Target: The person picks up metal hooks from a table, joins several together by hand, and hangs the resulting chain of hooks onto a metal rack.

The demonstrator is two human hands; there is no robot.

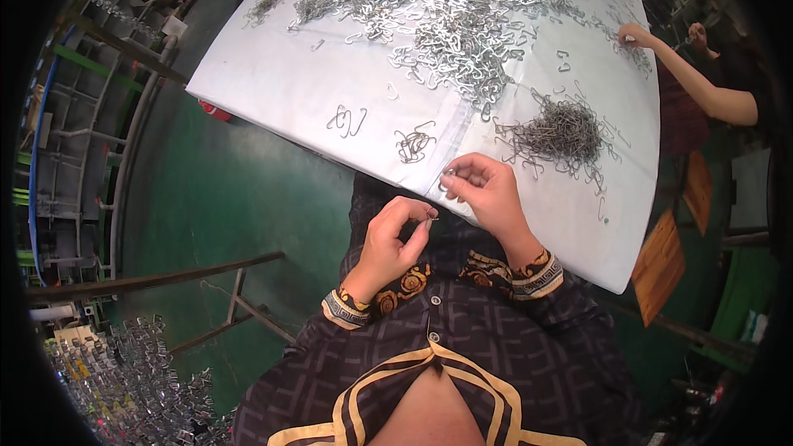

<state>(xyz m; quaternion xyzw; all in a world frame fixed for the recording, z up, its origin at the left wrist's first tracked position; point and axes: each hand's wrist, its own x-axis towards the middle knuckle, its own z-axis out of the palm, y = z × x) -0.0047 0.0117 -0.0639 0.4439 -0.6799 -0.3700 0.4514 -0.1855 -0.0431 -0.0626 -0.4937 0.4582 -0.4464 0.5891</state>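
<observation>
My left hand (387, 239) is held low in front of the table's near edge, its thumb and forefinger pinched on a tiny metal piece too small to make out. Just to the right and higher, my right hand (489, 194) pinches a small bent wire hook (443, 185) at the table edge. Close beyond lies a little heap of wire hooks (413, 144), with a few larger loose hooks (347, 120) to its left. A dense pile of dark wire hooks (566, 132) sits right of my right hand.
A broad heap of shiny metal clips (462, 41) covers the middle of the white table (306, 99). At the right, a co-worker's hand (634, 35) reaches onto it. Wooden boards (661, 264) stand beyond its right edge. Racks (83, 132) and metal parts (124, 372) are at left.
</observation>
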